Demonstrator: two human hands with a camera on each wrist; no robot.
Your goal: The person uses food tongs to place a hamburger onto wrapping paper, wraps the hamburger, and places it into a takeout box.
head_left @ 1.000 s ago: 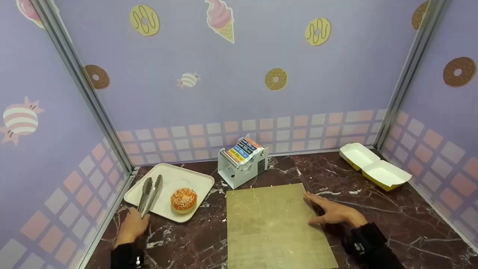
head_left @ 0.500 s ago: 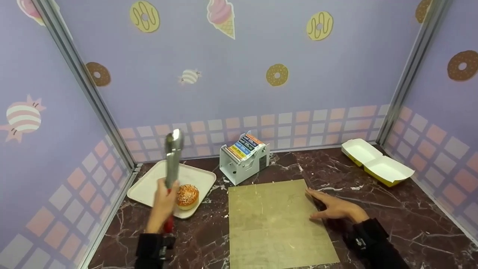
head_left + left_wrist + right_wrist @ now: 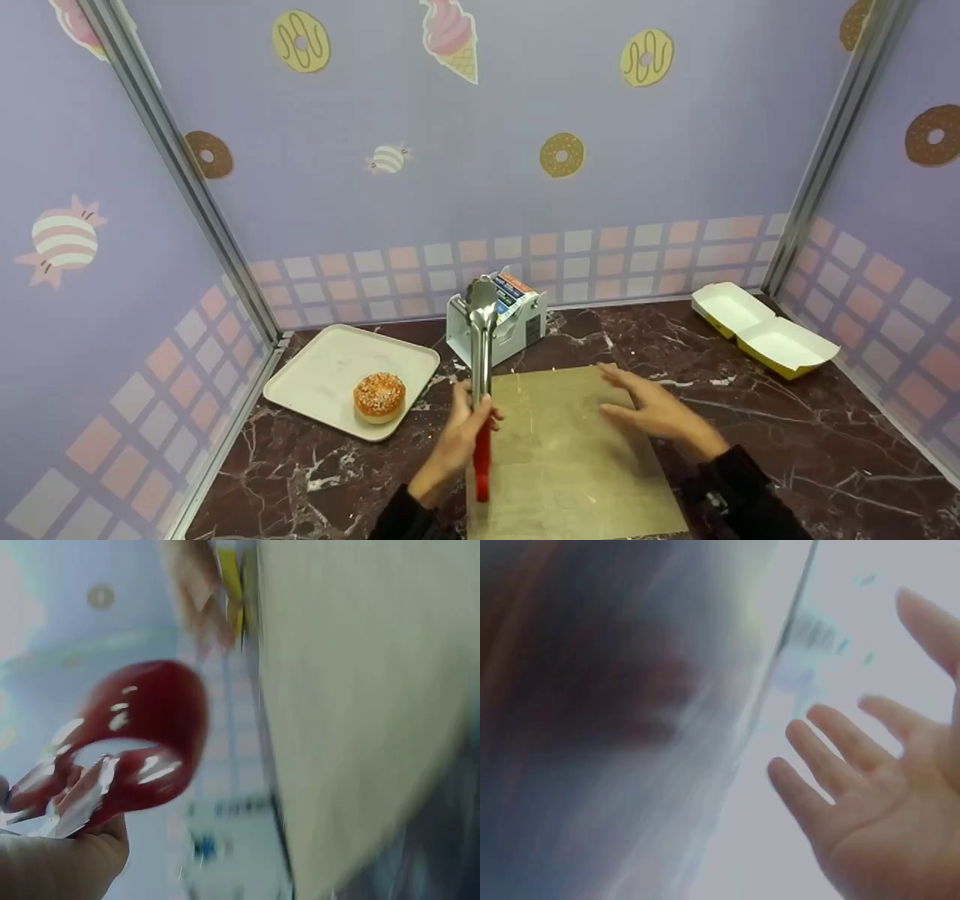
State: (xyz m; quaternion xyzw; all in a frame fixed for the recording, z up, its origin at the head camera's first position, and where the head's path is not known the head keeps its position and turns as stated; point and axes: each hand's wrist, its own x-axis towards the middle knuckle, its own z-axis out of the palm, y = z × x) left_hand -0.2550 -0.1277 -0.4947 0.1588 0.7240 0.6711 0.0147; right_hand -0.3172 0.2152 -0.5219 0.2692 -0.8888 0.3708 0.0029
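Note:
In the head view my left hand grips metal tongs with red handles, held upright over the left edge of a square tan board. The left wrist view shows the looped red handle close up, blurred. My right hand hovers by the board's right edge with fingers spread and nothing held; its open palm fills the lower right of the right wrist view. A round seeded bun sits at the right side of a cream tray, left of my left hand.
Behind the board stands a white dispenser with colourful printed rolls or strips, partly covered by the tongs. At the back right lies an open yellow takeaway box with white inside. Patterned walls enclose the dark marbled counter at the back and sides.
The left hand has lifted the tongs off the tray and carried them right, over the board. The right hand has shifted slightly left from the board's edge. The bun stays on the tray.

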